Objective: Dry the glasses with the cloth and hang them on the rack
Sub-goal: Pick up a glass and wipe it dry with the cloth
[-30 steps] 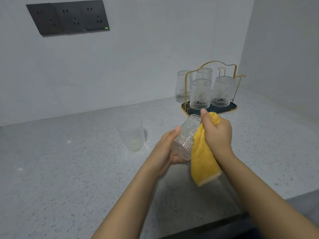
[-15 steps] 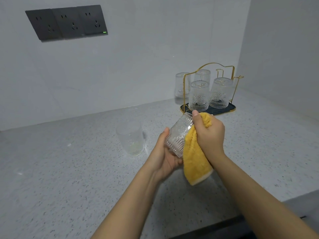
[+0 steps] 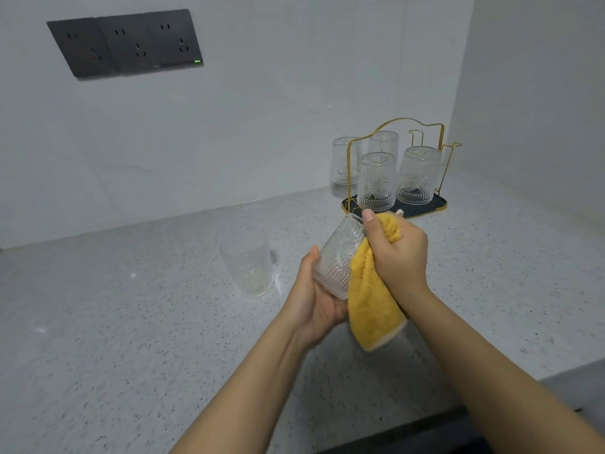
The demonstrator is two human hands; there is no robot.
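My left hand cradles a ribbed, embossed glass by its base, tilted with the mouth pointing up and away. My right hand grips a yellow cloth bunched against the glass's rim, its thumb lying on the glass. The cloth's free end hangs down below both hands. A gold wire rack on a dark tray stands behind them at the corner, with several glasses hung upside down on it. Another glass stands upright on the counter to the left.
The speckled grey counter stretches to the left and front, ending at a dark edge at the bottom right. White walls meet in a corner behind the rack. A dark triple socket panel sits high on the back wall.
Both hands with the glass and cloth have drifted slightly left and up in view, and the glass has turned a little in my left hand under the cloth.
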